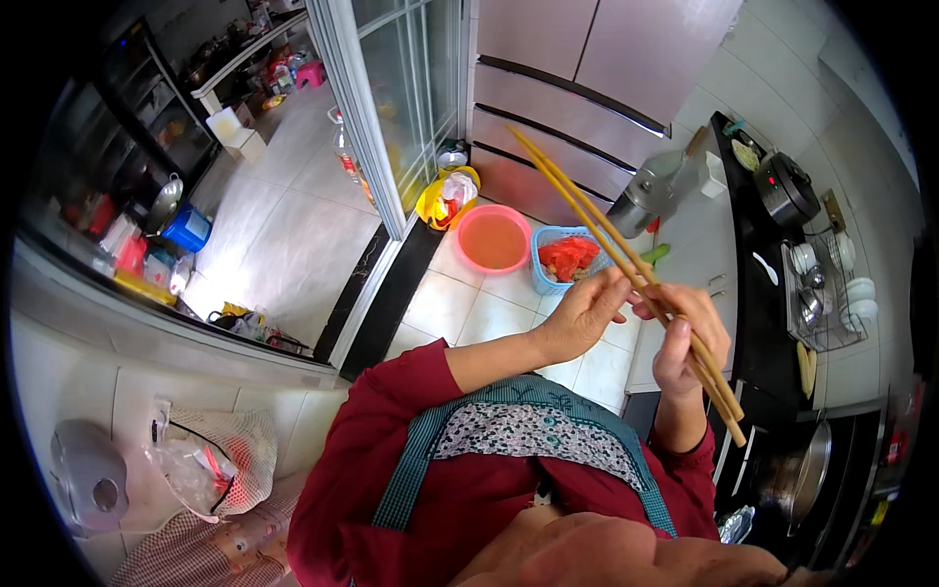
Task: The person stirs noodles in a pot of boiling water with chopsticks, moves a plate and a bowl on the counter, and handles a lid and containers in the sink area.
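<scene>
A pair of long wooden cooking chopsticks (587,213) runs slantwise up in front of me. My right hand (689,334) is closed around their lower half, with the thumb lying over them. My left hand (583,315) has its fingers bent and its fingertips beside the chopsticks, just above the right hand. The sticks partly cover those fingertips, so whether they grip is unclear. Beyond the hands, on the tiled floor, stand a pink basin (493,238) of brownish liquid and a blue plastic basket (546,282) with a red plastic bag (568,255) in it.
On the right runs a black countertop (763,352) with a rice cooker (786,189), a wire dish rack (829,334), a white spoon (765,268) and a large pot (803,477) on the stove. A refrigerator (557,95) stands ahead. To the left is a sliding glass door (411,95).
</scene>
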Motion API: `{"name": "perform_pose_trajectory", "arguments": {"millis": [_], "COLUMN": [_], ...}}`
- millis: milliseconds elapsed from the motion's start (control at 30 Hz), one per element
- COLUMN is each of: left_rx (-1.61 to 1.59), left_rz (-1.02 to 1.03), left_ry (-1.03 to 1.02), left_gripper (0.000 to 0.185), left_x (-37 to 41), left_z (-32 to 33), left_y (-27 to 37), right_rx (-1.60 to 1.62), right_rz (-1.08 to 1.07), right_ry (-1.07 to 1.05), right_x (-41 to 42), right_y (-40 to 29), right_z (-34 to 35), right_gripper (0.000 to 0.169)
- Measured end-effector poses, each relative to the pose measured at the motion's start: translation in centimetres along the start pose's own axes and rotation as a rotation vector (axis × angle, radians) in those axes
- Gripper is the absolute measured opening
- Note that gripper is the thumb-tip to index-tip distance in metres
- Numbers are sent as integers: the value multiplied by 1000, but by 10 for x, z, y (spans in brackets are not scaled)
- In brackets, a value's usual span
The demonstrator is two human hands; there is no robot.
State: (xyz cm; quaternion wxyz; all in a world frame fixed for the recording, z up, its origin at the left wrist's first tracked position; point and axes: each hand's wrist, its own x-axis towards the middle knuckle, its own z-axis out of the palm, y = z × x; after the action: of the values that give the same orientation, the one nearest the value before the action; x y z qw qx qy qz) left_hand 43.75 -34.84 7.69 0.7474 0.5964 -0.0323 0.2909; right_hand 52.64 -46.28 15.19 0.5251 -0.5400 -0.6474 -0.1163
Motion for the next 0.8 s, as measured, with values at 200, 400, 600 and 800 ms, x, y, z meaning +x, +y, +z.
{"name": "perform_pose_trajectory", "arguments": {"millis": [200,400,600,800], "left_rx": [19,1,49,-147], "left_rz": [-4,-37,-117,-233], "left_ry": [84,99,97,194], "left_gripper": [54,53,53,46], "left_x": [7,45,98,138], "left_z": [-29,-32,-28,-29], "left_y": [4,-6,-30,-58], "right_rx": [70,109,120,212], "right_rz": [-86,-106,-60,-77], "right_ry": [-37,11,32,17], "right_x": [16,25,32,41], "right_y": [25,70,133,192], "right_z": [30,26,2,-2], "right_gripper": [20,19,18,18]}}
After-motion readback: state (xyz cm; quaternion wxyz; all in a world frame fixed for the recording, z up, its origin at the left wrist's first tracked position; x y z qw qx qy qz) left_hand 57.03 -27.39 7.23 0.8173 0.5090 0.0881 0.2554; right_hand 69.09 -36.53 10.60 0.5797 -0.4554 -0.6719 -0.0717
